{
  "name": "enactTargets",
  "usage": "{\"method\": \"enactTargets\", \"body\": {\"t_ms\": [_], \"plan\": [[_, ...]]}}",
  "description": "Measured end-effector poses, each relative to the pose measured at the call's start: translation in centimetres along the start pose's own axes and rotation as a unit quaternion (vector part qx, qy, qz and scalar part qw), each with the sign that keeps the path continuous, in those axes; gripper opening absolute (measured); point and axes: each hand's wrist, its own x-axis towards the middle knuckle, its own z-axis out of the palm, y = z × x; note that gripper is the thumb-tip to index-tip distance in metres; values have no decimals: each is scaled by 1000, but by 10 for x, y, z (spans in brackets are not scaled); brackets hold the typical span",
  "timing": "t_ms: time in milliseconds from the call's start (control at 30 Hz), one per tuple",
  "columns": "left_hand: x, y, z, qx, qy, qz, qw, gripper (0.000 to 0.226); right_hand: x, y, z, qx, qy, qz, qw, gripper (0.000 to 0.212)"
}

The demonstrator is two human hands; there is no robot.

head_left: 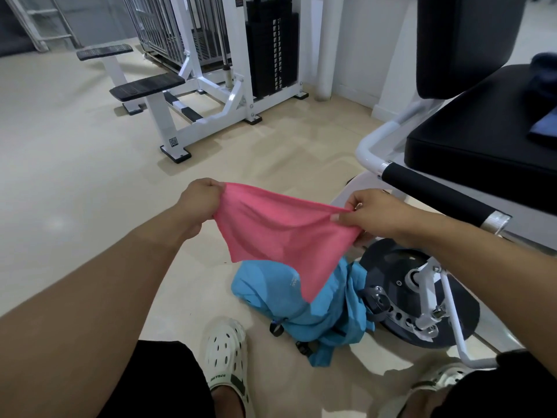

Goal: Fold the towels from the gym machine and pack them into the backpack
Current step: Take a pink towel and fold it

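Pink towel (280, 233): pinched in my left hand (200, 199) and right hand (370, 215) grip (frame centre); slack cloth risks a crooked fold.

One wide-angle view only, worn on the person's head, looking forward and steeply down. Both forearms run in from the lower corners to the left hand (201, 198) and right hand (372, 213) near the middle of the frame, close to the lens. The floor (75, 164) fills the left; a gym machine seat (482, 137) sits at the right edge, and lines bow toward the borders.
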Motion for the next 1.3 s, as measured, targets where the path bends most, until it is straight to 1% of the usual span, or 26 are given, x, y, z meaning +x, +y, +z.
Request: {"method": "enactTargets", "body": {"t_ms": [100, 167, 233, 300, 367, 433, 467, 500, 567, 600, 667, 800, 867, 1033, 1167, 1300], "plan": [[-6, 5, 4, -26, -11, 0, 1000, 21, -6, -9, 6, 65, -24, 3, 998, 14], [-13, 12, 9, -45, -37, 12, 998, 20, -8, -13, 11, 78, -39, -22, 996, 9], [-24, 20, 15, -48, -82, 36, 995, 19, -13, -19, 17, 77, -67, -63, 993, 16], [-36, 28, 23, -45, -134, 60, 988, 18, -19, -25, 24, 79, -108, -105, 985, 16], [-48, 34, 30, -50, -180, 81, 979, 17, -23, -30, 27, 81, -162, -126, 975, 17], [-57, 39, 36, -53, -210, 98, 971, 15, -24, -30, 27, 76, -210, -145, 964, 22], [-61, 40, 38, -51, -220, 104, 969, 14, -23, -30, 28, 68, -216, -163, 960, 23], [-64, 41, 39, -48, -228, 109, 966, 13, -22, -28, 28, 62, -201, -180, 961, 21], [-69, 43, 42, -45, -241, 111, 963, 12, -19, -27, 28, 54, -124, -195, 971, 10], [-71, 43, 43, -44, -243, 111, 963, 11, -18, -28, 28, 47, -81, -193, 977, 10], [-72, 44, 44, -42, -245, 110, 962, 12, -19, -28, 26, 5, -11, -182, 983, 17], [-75, 43, 47, -33, -257, 115, 959, 15, -20, -27, 20, -97, 82, -198, 972, 19], [-77, 44, 48, -32, -253, 118, 960, 15, -20, -28, 18, -118, 97, -196, 969, 18], [-78, 45, 51, -34, -254, 117, 960, 19, -19, -27, 17, -137, 100, -190, 967, 19], [-83, 45, 55, -47, -265, 116, 956, 30, -18, -28, 16, -150, 114, -186, 964, 19], [-82, 43, 57, -42, -249, 144, 957, 16, -18, -28, 16, -161, 108, -195, 962, 22]]}}
